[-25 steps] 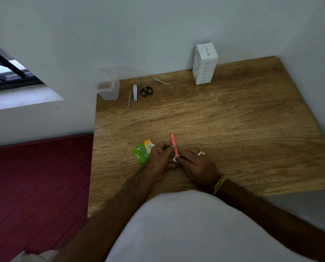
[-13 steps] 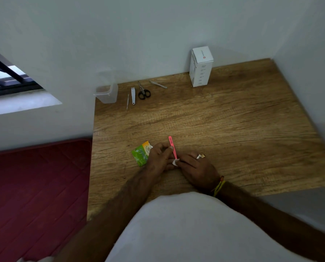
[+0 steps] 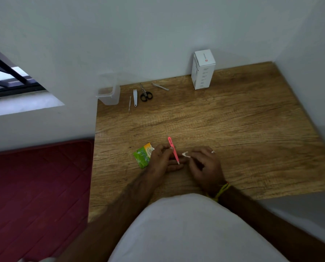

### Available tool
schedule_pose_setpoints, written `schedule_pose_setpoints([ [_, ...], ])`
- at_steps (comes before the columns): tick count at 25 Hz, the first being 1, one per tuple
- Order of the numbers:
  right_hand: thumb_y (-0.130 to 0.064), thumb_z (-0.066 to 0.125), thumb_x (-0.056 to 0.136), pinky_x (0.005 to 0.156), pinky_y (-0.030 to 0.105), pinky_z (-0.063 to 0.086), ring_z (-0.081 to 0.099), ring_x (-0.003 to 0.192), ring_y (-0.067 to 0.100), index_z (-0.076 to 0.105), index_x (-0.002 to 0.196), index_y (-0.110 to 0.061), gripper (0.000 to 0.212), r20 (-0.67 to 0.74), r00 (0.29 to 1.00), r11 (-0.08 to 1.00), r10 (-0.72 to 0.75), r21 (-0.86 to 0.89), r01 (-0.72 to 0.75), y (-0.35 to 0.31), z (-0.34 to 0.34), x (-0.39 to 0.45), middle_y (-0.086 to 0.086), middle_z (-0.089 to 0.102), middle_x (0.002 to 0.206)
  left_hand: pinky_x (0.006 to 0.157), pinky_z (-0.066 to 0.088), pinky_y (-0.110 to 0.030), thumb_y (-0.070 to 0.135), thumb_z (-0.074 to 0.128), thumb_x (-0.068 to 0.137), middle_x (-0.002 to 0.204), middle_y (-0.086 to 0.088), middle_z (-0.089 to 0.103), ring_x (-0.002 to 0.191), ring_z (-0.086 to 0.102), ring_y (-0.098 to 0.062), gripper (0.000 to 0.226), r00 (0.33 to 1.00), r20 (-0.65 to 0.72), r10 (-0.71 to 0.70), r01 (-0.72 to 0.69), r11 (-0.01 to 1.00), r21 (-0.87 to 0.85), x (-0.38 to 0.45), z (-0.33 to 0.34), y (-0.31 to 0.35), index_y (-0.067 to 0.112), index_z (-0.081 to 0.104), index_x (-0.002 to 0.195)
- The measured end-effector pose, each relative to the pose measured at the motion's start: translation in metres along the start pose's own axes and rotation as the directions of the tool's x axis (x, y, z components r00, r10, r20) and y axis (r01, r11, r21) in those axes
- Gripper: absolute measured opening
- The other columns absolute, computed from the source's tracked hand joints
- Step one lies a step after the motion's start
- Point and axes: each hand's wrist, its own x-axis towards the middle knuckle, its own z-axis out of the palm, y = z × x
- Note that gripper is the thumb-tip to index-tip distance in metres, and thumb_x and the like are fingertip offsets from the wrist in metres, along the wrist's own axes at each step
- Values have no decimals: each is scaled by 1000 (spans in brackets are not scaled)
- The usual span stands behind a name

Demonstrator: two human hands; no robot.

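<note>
At frame centre on the table, the left hand holds a stick, with a sachet just left. A scrap sits between the stick and the right hand. Along the far edge, from left: tub, clipper, scissors, box.

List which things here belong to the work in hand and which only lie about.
In use: pink tool in the left hand; small white piece in the right hand; probably green sachet.
Lying about: scissors; nail clipper; metal pick; metal tweezers; white box; clear container.
</note>
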Motion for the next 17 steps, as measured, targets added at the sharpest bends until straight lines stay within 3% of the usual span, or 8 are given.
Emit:
schedule_pose_setpoints([
  [3,3,69,81,68,15,48,60,77,4,75,89,-8,15,-92,938,931,334,189,-313,-11,0,16,-3,63,84,73,63,-41,18,61,97,103,-19,74,90,74,-36,28,999,29,46,-46,999,14,-2,2,2,2,52,118],
  [5,8,72,79,64,10,47,61,73,1,73,84,-12,21,-90,877,854,471,296,-428,-18,3,24,-4,63,81,69,63,-41,17,65,95,108,-23,71,87,74,-36,31,997,2,81,-81,996,27,0,4,3,0,53,118],
  [12,-3,74,82,69,20,54,68,79,10,78,89,-11,10,54,812,762,581,314,-566,-24,5,26,0,73,85,69,63,-39,16,67,93,99,-14,75,87,75,-26,24,984,-75,162,-157,985,76,7,-3,3,7,66,115],
  [17,-5,74,82,66,18,52,66,76,8,78,90,-11,11,86,823,802,562,187,-567,-30,3,29,-2,72,82,74,61,-41,4,70,89,88,-21,74,75,72,-25,18,939,-109,326,-304,935,181,14,-2,0,-1,69,106],
])
